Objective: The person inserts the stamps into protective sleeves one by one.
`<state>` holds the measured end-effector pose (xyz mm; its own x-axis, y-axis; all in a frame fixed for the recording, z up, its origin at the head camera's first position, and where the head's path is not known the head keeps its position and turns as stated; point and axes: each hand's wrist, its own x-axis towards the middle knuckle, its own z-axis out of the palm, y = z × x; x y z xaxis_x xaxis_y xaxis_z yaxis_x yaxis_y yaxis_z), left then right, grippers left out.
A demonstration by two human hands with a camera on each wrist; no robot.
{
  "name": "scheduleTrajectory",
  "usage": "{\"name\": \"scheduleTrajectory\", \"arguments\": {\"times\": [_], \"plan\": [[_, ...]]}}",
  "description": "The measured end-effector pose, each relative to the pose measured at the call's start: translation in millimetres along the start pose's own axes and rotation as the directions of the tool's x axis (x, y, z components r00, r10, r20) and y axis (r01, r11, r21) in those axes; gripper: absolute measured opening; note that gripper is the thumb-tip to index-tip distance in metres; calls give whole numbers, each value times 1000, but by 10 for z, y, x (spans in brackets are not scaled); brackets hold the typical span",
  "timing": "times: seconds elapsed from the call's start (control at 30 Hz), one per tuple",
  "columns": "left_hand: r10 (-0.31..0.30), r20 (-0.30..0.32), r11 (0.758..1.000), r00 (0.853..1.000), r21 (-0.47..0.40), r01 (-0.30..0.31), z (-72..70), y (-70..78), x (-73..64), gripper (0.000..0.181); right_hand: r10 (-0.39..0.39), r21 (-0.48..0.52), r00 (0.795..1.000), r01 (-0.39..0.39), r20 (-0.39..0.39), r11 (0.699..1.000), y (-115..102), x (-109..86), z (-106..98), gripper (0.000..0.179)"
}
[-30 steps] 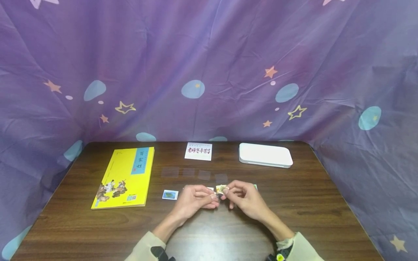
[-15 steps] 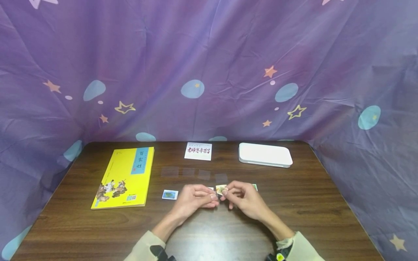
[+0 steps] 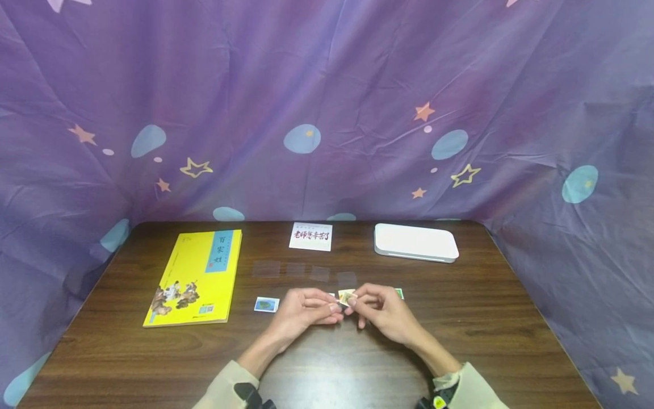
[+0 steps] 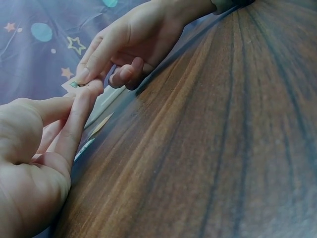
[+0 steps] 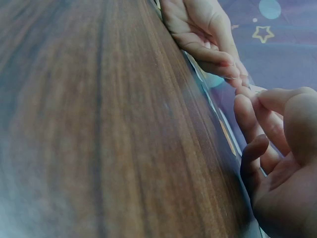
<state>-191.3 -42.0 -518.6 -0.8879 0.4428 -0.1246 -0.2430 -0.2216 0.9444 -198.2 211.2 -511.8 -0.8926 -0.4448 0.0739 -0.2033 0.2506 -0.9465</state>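
Note:
In the head view, my right hand (image 3: 384, 312) pinches a small pale-yellow stamp (image 3: 348, 298) between thumb and fingers, held just above the table. Facing it, my left hand (image 3: 308, 308) pinches the edge of a small clear plastic sleeve (image 5: 250, 82), mostly hidden by the fingertips. Stamp and sleeve meet at the fingertips; whether one is inside the other cannot be told. In the left wrist view, a corner of the stamp sticks out past the right thumb. A blue stamp with a green picture (image 3: 266, 304) lies left of my left hand. Other stamps are partly hidden behind the hands.
Several clear sleeves (image 3: 295, 269) lie in a row beyond the hands. A yellow book (image 3: 196, 278) is at the left, a white card with red writing (image 3: 310, 236) at the back, and a white flat case (image 3: 416, 242) at the back right. A purple curtain hangs behind the table.
Both hands stay almost in place. The stamp in the right fingers has shifted slightly toward the left hand.

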Motion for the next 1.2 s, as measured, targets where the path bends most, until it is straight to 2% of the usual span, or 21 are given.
{"name": "scheduleTrajectory", "arguments": {"times": [0.37,1.2], "plan": [[1,5,1000,1000,4,-1,-2,-6,3,34,-21,25,1000,22,-3,999,32,2,-21,12],[13,22,1000,1000,11,-13,-10,-16,7,34,6,22,1000,-6,10,1000,31,9,-29,14]]}}
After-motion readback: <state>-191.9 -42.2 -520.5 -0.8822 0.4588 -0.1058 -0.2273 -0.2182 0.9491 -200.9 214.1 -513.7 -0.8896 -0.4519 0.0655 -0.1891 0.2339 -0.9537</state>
